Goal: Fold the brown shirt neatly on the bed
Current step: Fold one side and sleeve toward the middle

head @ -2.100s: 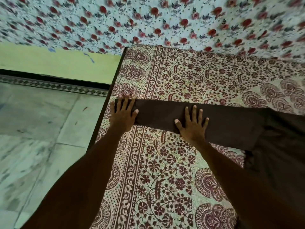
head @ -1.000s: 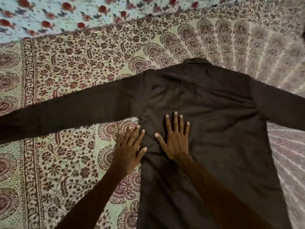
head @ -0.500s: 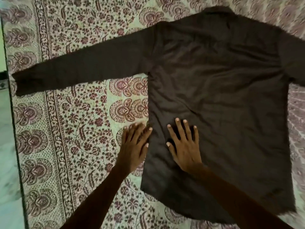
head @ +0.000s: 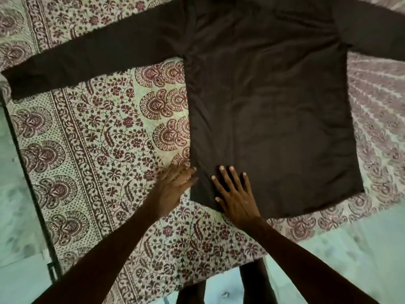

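The brown shirt (head: 271, 110) lies flat and spread out on the bed, its left sleeve (head: 87, 60) stretched toward the bed's left edge and its right sleeve running off the top right. My right hand (head: 235, 194) presses flat, fingers spread, on the shirt's lower left corner. My left hand (head: 173, 189) lies flat on the bedsheet beside the shirt's left side seam, fingertips touching its edge.
The bed is covered by a maroon floral printed sheet (head: 92, 154). Its dark frame edge (head: 28, 178) runs down the left, with pale tiled floor (head: 13, 238) beyond. Floor also shows at the bottom right, and my legs (head: 254, 284) stand at the bed's near edge.
Both hands slid down the shirt's left side from the sleeve and armpit to the bottom hem, staying flat. The view dropped, so the collar is out of frame.
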